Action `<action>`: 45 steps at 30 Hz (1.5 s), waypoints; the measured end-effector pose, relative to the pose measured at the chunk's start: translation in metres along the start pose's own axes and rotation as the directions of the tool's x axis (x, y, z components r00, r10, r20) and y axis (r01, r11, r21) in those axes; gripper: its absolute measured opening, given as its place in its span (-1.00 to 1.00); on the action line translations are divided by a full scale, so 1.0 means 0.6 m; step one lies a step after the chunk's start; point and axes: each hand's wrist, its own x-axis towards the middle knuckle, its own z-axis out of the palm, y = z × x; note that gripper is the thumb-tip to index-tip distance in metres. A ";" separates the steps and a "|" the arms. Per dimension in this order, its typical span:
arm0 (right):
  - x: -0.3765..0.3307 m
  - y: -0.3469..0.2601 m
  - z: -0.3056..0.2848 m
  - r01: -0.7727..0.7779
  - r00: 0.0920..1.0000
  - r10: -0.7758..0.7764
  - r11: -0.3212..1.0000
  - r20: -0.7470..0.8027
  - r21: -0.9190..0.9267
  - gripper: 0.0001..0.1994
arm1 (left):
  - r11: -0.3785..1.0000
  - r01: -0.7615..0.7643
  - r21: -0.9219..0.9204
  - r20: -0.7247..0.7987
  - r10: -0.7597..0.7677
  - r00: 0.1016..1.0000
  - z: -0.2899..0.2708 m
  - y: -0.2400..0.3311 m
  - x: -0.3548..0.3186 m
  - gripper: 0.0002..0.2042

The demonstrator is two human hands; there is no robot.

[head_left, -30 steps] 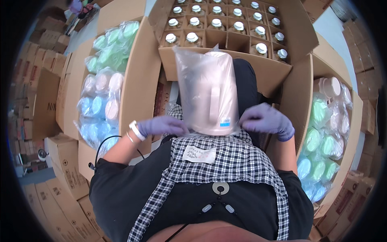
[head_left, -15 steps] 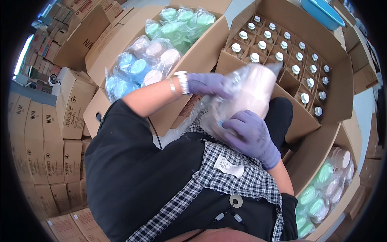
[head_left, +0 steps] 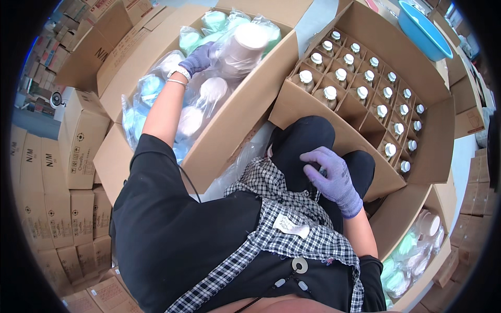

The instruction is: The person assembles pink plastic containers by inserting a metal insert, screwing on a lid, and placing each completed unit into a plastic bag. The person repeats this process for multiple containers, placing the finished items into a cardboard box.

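My left hand [head_left: 199, 58], in a purple glove, reaches out into the big cardboard box [head_left: 245, 99] on my left and grips a pale bottle wrapped in a clear plastic bag [head_left: 241, 48]. The bagged bottle sits on top of several other bagged bottles in pink, blue and green. My right hand [head_left: 331, 176], also gloved in purple, rests on my dark-trousered thigh with its fingers curled and nothing visibly in them.
A divided carton [head_left: 313, 122] of several brown bottles with white caps stands in front of my knees. Another box of bagged bottles [head_left: 417, 245] is at the lower right. A blue basin [head_left: 424, 28] lies at the top right. Stacked cartons [head_left: 73, 156] line the left.
The bagged bottle went from in front of my chest, held in both hands, over to the left box. My right hand let go and dropped to my thigh.
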 end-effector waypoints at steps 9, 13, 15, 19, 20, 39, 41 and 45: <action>0.187 0.012 -0.020 0.097 0.949 -0.077 0.994 0.305 -0.050 -0.77 | 0.951 0.039 0.305 0.303 -0.136 0.943 0.095 -0.138 0.022 -0.51; 0.336 -0.024 -0.014 0.228 0.923 -0.205 0.973 0.325 -0.034 -0.76 | 0.952 0.035 0.306 0.384 -0.156 0.910 0.105 -0.139 0.030 -0.49; 0.380 -0.023 -0.012 0.279 0.929 -0.253 0.958 0.271 -0.062 -0.73 | 0.959 0.002 0.284 0.422 -0.127 0.898 0.106 -0.142 0.048 -0.48; 0.392 -0.027 -0.034 0.257 0.952 -0.251 0.966 0.175 -0.009 -0.71 | 0.963 -0.118 0.241 0.529 -0.028 0.848 0.105 -0.177 0.098 -0.46; 0.373 -0.020 -0.036 0.250 0.958 -0.242 0.968 0.153 -0.035 -0.70 | 0.963 -0.154 0.221 0.564 0.003 0.826 0.110 -0.181 0.118 -0.46; -0.659 0.253 -0.620 -0.956 -0.285 0.304 -0.158 -0.909 0.247 -0.14 | 0.931 -0.097 0.352 0.125 0.056 0.991 -0.125 0.184 0.088 -0.55; -0.696 0.326 -0.598 -0.993 -0.088 0.438 -0.104 -0.895 0.046 0.00 | 0.945 -0.186 0.268 0.131 0.155 0.979 -0.130 0.319 0.034 -0.63; -0.723 0.413 -0.602 -0.990 -0.073 0.373 0.084 -0.925 0.113 0.20 | 0.901 -0.395 0.178 0.386 0.306 0.871 -0.053 0.546 -0.030 -0.61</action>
